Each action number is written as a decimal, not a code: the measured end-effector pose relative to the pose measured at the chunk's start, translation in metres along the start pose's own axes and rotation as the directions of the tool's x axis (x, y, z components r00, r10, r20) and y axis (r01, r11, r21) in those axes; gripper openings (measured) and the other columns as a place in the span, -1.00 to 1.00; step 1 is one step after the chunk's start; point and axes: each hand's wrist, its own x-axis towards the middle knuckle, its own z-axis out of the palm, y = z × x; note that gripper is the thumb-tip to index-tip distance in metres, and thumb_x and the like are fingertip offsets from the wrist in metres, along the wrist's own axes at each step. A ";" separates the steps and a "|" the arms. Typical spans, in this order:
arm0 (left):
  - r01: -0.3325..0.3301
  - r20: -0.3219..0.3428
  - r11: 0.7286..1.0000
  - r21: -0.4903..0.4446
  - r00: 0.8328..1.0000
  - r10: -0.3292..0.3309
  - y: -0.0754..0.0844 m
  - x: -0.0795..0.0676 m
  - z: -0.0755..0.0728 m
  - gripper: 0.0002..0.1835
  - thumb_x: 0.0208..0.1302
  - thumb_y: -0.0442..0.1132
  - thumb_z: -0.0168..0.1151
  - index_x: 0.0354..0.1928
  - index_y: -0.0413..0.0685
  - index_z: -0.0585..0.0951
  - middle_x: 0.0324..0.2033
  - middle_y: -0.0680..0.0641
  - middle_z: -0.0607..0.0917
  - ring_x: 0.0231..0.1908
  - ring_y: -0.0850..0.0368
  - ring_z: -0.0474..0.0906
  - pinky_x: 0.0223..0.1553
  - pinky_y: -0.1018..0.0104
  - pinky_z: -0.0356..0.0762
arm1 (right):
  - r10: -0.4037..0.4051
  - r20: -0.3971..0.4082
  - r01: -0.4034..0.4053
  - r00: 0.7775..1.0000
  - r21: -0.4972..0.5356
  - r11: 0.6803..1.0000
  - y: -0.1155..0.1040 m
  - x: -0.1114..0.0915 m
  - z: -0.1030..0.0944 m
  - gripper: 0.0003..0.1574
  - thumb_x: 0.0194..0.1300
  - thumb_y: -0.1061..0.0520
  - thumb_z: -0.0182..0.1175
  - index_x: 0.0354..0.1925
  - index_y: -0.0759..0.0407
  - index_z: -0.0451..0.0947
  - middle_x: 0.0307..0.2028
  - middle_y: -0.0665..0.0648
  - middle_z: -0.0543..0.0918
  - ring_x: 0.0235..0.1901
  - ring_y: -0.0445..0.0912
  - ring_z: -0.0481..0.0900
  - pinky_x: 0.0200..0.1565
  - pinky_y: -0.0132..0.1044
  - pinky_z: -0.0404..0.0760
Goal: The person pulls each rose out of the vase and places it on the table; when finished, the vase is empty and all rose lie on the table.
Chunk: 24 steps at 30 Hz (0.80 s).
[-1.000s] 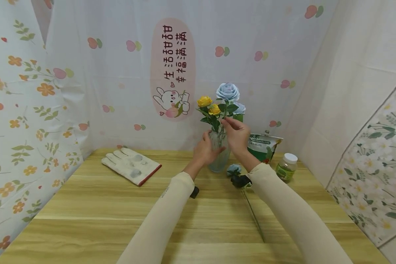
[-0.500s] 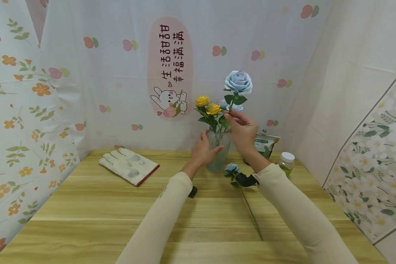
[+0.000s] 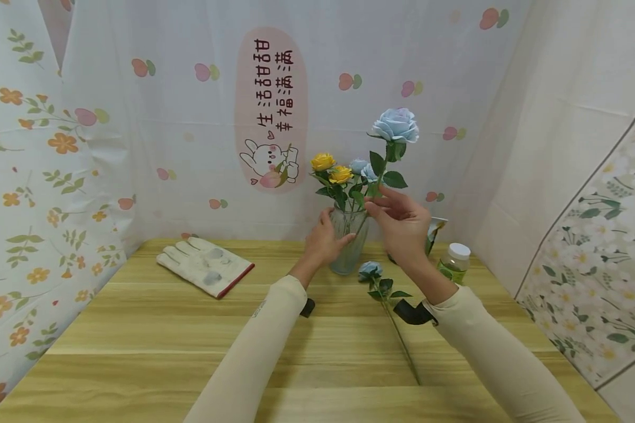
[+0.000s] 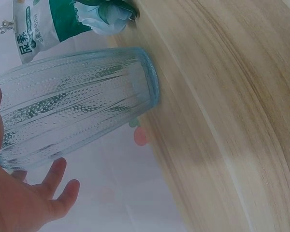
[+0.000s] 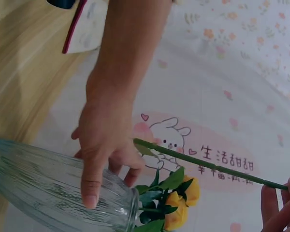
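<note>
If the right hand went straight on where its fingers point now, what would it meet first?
Most likely the green leaves above the glass vase: in the head view the right hand, pinching a blue rose, points that way, though depth between them is unclear.

Cannot read fine print on the pouch [image 4: 44,23], cropped in left-wrist view and mostly screened by the right hand [image 3: 404,226] in head view, near the back edge of the bench [image 3: 153,329]. Cannot make out label wording on the jar [image 3: 454,267], toward the back right corner, or lettering on the left sleeve [image 3: 249,352]. Unable to see every finger of the left hand [image 3: 323,241] around the vase [image 3: 344,261]. Unable to trace stem tip of the held blue rose [image 3: 395,126] past that hand in right-wrist view, with bloom out of frame.
</note>
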 end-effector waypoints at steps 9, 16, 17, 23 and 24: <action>-0.011 0.010 1.000 -0.014 1.000 0.011 0.000 0.001 -0.001 0.00 0.26 0.26 0.27 0.52 -0.01 -0.02 0.35 -0.24 0.38 0.19 -0.18 0.49 0.08 -0.08 0.49 | 0.180 0.094 -0.172 0.979 -0.085 0.981 -0.005 -0.034 -0.022 -0.56 0.11 0.48 0.38 0.01 0.45 0.64 -0.33 -0.01 0.77 -0.44 -0.24 0.71 -0.45 -0.49 0.56; -0.015 0.003 1.000 -0.024 1.000 0.015 0.000 0.000 -0.002 -0.01 0.26 0.24 0.28 0.51 -0.02 -0.01 0.35 -0.25 0.37 0.20 -0.19 0.48 0.08 -0.09 0.49 | 0.368 0.180 -0.341 0.912 -0.163 0.926 -0.006 -0.053 -0.038 -0.53 0.13 0.38 0.42 0.05 0.45 0.62 -0.31 -0.03 0.75 -0.49 -0.17 0.73 -0.40 -0.38 0.64; -0.013 0.004 1.000 -0.022 1.000 0.013 0.000 0.001 -0.002 0.00 0.25 0.25 0.27 0.51 -0.02 -0.01 0.36 -0.24 0.36 0.20 -0.19 0.48 0.08 -0.08 0.49 | 0.398 0.194 -0.365 0.897 -0.186 0.912 -0.006 -0.055 -0.041 -0.51 0.13 0.36 0.43 0.05 0.43 0.62 -0.31 0.00 0.75 -0.47 -0.16 0.73 -0.36 -0.33 0.67; 0.000 0.011 1.000 -0.018 1.000 0.001 -0.001 0.001 0.000 -0.01 0.25 0.27 0.26 0.51 0.02 -0.01 0.35 -0.23 0.38 0.19 -0.16 0.48 0.06 -0.07 0.50 | 0.552 0.253 -0.479 0.795 -0.296 0.826 -0.003 -0.073 -0.053 -0.46 0.14 0.23 0.46 0.09 0.36 0.62 -0.22 0.26 0.75 -0.30 -0.19 0.72 -0.27 -0.29 0.68; -0.002 0.010 1.000 -0.021 1.000 0.002 -0.001 0.001 0.000 -0.01 0.26 0.26 0.27 0.51 0.01 -0.01 0.35 -0.23 0.38 0.19 -0.16 0.48 0.06 -0.07 0.50 | 0.573 0.263 -0.500 0.776 -0.296 0.814 -0.002 -0.077 -0.054 -0.46 0.14 0.24 0.46 0.10 0.38 0.61 -0.22 0.29 0.74 -0.31 -0.17 0.72 -0.27 -0.27 0.68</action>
